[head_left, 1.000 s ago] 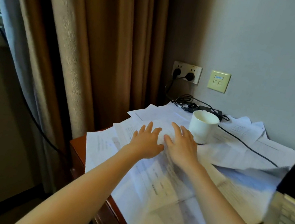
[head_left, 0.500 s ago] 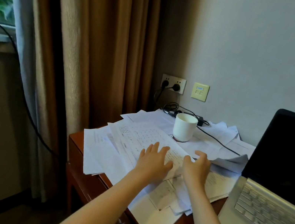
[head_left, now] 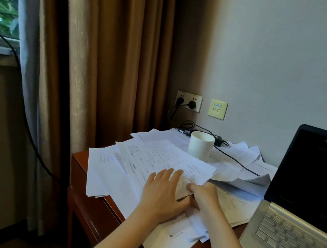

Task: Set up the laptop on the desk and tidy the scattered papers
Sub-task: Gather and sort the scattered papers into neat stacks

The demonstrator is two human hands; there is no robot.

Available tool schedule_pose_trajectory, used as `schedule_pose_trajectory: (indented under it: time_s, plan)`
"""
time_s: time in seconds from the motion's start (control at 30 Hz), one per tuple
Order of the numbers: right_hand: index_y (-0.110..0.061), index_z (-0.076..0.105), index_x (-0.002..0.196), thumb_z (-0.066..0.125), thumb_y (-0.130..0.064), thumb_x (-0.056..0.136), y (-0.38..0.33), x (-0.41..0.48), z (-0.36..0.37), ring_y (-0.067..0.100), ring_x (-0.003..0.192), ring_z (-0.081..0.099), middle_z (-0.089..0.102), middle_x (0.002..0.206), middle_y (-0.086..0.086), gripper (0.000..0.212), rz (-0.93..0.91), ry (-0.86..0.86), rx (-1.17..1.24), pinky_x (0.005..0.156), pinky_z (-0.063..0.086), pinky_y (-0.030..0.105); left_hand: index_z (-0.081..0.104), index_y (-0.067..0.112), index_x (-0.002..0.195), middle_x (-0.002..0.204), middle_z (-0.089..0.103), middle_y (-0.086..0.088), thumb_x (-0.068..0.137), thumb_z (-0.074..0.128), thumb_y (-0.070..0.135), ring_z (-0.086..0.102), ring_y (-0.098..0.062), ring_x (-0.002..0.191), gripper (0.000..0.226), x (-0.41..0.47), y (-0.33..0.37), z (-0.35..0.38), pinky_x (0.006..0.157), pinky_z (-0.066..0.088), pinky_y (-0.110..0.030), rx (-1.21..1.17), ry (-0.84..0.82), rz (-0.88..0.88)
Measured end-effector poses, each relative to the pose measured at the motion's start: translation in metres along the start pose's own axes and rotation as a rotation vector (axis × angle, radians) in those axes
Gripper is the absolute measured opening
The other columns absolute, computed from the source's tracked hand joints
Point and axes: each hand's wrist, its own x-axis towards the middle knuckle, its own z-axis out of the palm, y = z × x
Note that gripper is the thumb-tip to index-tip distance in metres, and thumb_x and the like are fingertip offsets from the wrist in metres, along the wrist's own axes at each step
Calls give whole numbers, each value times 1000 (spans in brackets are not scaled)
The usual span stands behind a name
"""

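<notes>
Left hand point(head_left: 163, 191): flat on papers point(head_left: 165, 158), fingers straight.
Right hand point(head_left: 203, 195): flat half a second ago; fingers now curl under a sheet edge, pinching it.
Papers: spread over desk point(head_left: 100, 210), left of open laptop point(head_left: 303, 212).
Meaning: gathering probably just starting.

A wooden desk point(head_left: 88, 204) strewn with loose papers point(head_left: 111, 171). The left hand point(head_left: 163, 191) lies flat on the pile. Just beside it at three o'clock, the right hand point(head_left: 203, 195) pinches the top sheet point(head_left: 163, 156) by its near edge. A white cup point(head_left: 200, 145) stands at twelve o'clock, an open laptop point(head_left: 300, 233) at four.
</notes>
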Motion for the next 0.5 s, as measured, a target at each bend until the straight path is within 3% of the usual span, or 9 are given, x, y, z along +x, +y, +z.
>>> schedule_pose_trajectory:
  time_s: [0.07,0.13,0.2,0.3,0.43,0.5]
  plan:
    - [-1,65,105,55,5,83,-2,-3,0,34,86,66,69,96,16,25,-1,-31,90,67,57,40,25,23,146,149,36,3,79,14,62,34,-16,136,78,0,-1,-1,112,23,-34,31,1,-9]
    - [-1,63,107,53,4,88,-6,-6,-3,33,86,64,67,99,18,22,-15,-36,172,67,56,41,27,21,145,146,38,3,94,34,41,38,-17,133,55,-2,0,-2,109,27,-34,29,10,5]
    - [0,61,108,51,1,91,-10,-8,-7,33,85,64,66,96,17,20,-41,-26,238,68,58,42,30,20,142,140,42,1,94,42,21,42,-18,127,50,-4,0,-3,104,32,-32,52,44,22]
    - [-5,55,106,48,1,93,-15,-16,-12,24,71,61,62,83,11,16,-30,-28,369,50,57,30,31,19,139,133,45,0,90,43,4,45,-18,122,52,-6,-3,-1,99,35,-31,87,93,19]
    - [1,49,125,46,3,95,-17,-17,-18,26,81,58,58,88,10,30,-11,18,559,77,49,36,26,20,144,145,37,-3,92,43,2,37,-20,134,57,-13,-9,-5,109,28,-35,123,140,30]
    - [3,45,130,45,3,95,-17,-17,-20,28,89,55,56,91,12,35,8,26,619,79,47,34,16,21,148,155,20,-5,95,43,9,22,-22,142,61,-18,-15,-12,116,18,-36,69,131,-70]
